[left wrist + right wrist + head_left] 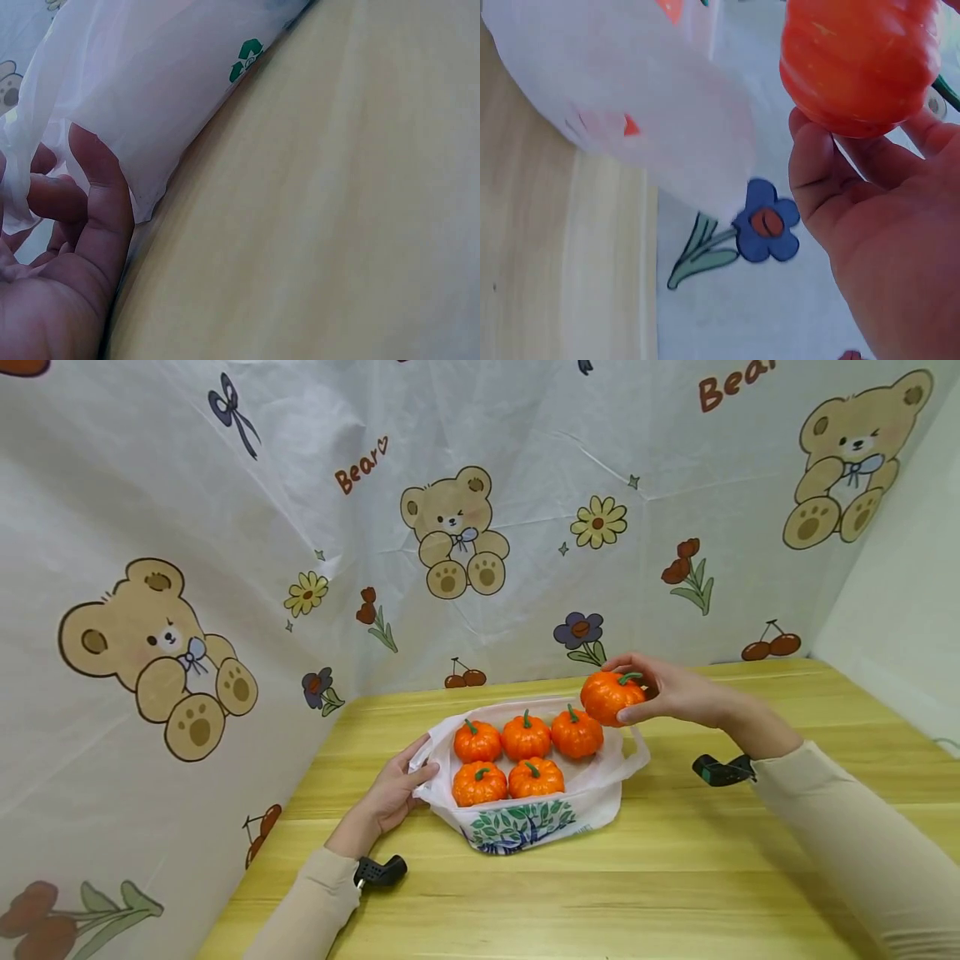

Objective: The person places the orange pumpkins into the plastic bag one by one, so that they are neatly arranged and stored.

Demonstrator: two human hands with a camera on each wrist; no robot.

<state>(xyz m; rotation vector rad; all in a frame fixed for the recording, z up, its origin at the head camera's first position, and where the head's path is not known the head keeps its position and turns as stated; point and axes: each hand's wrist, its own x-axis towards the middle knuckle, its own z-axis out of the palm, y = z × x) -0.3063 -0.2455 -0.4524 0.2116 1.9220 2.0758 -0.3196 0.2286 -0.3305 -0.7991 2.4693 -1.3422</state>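
Note:
A white plastic bag (pixel 442 810) with a printed tree lies mouth-up on the table, several small orange pumpkins (pixel 527 737) with green stems inside it in two rows. My left hand (pixel 390 789) grips the bag's left edge; in the left wrist view, curled fingers (pixel 105 195) hook through its thin plastic. Above the bag's back right corner, my right hand (pixel 667 689) holds another orange pumpkin (pixel 611 697), its stem pointing right. The right wrist view shows that pumpkin's glossy ribbed side (pixel 859 67) between the fingers and thumb, apart from the bag.
The wooden table (pixel 525 902) runs up to a back wall hung with a bear-print sheet (pixel 525 635). Another stretch of sheet closes off the left side, and a pale wall (pixel 900 602) stands at the right. Black wrist cameras (pixel 382 871) sit on both wrists.

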